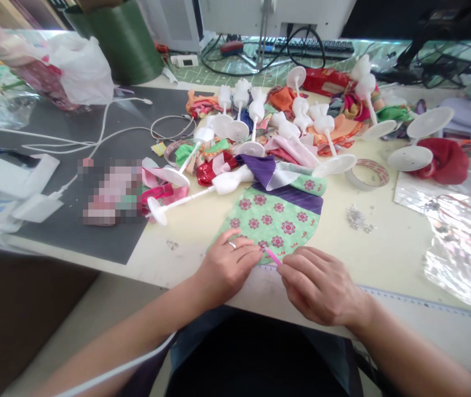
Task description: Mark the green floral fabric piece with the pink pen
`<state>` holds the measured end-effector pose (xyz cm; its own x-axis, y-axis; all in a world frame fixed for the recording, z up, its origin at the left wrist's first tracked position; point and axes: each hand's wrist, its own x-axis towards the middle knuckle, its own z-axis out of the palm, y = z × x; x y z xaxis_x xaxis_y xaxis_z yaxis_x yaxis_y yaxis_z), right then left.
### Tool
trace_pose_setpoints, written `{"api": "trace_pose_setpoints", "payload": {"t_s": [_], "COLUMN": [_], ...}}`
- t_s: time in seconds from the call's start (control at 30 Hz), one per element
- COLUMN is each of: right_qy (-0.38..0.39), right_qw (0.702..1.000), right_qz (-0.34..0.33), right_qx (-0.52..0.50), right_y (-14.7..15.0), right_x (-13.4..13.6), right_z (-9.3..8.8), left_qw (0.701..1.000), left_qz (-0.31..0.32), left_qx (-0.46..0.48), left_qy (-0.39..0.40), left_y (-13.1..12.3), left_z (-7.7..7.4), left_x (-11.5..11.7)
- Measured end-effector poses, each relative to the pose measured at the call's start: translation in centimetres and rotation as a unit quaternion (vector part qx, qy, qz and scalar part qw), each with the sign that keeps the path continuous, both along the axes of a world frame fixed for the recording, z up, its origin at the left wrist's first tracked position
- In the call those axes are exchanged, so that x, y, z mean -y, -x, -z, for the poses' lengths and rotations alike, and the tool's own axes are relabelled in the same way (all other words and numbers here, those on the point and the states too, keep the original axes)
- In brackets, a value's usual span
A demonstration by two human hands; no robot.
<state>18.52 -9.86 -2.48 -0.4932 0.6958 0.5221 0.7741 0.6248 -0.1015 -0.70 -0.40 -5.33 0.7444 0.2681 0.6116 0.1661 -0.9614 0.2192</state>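
Note:
A light green cloth [266, 220] with red flower motifs and a purple striped band lies spread near the table's front edge. My left hand [229, 262], with a ring on one finger, rests on its lower left part, fingers stretched out. In my right hand [322, 284] is a thin pink pen-like stick [273, 256], pinched between thumb and fingers. Its tip meets the cloth beside my left fingertips; a small detail there is too tiny to make out. A white mini dress form [231, 181] lies on its side against the cloth's upper edge.
More white dress forms [256, 113] and coloured fabric pieces crowd the back. Right of the cloth are small shiny beads [357, 218], a tape roll [368, 174] and a clear plastic bag [463, 253]. White cables [98, 138] cross the dark mat [95, 242] at left.

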Motion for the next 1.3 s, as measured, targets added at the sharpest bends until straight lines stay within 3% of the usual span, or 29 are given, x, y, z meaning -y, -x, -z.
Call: {"api": "trace_pose_setpoints", "payload": {"t_s": [1.3], "right_qy": [-0.002], "right_qw": [1.0], "right_qz": [-0.007], "right_qx": [0.016], "right_y": [0.05], "right_x": [-0.06], "right_z": [-0.2], "left_qw": [1.0], "left_qz": [0.003], "left_qx": [-0.004], "left_qy": [-0.01], "left_y": [0.04], "left_z": [0.17], "left_x": [0.04]}}
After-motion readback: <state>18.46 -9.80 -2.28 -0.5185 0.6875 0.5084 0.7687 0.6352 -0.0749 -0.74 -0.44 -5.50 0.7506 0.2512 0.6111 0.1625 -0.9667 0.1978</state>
